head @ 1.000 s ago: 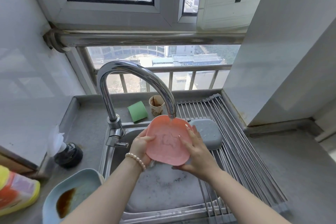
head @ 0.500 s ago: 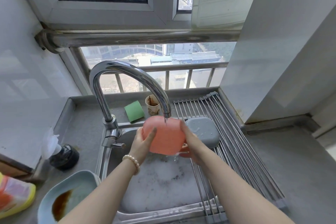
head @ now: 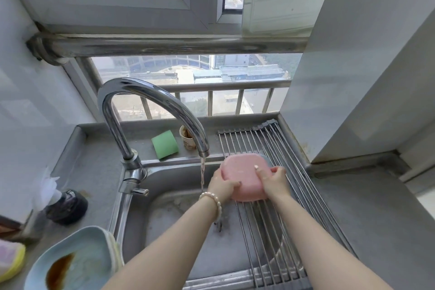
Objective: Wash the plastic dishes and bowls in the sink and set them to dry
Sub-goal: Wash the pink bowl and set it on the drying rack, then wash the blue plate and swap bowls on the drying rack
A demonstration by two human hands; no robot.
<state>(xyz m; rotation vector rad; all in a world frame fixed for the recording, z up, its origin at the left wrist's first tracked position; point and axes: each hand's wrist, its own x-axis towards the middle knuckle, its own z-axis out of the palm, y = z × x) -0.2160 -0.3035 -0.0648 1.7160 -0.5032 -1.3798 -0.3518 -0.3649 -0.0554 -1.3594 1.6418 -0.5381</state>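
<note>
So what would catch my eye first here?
Probably the pink dish, held upside down by the left hand and right hand over the drying rack. Beside it, water streams from the curved faucet into the sink. At lower left waits a pale blue dish with a brown stain.

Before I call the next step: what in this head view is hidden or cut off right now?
- Grey dish on the rack: only a sliver shows behind the pink dish.
- Pink dish's inside: turned away, cleanliness unknown.
- Right hand fingers: mostly behind the pink dish.
- Dishes under the stained blue dish: only edges show, count unclear; bottom edge crops the stack.
- Yellow bottle: cropped at left edge.
</note>
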